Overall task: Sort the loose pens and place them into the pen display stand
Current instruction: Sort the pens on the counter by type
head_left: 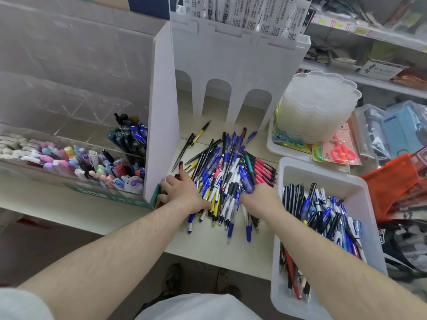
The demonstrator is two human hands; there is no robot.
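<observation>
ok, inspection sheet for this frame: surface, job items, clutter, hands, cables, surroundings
Surface: pale counter, bare at the near edge.
Job's things: loose pens heaped mid-counter; pen display stand on the left, part filled; white bin on the right holds more pens.
Clutter: stacked clear lids, packaged scissors.
Hands: left hand on the heap's left edge, right hand on its right; grip cannot be told.
Cables: nothing seen.
Surroundings: stocked shelves at the back right.
</observation>
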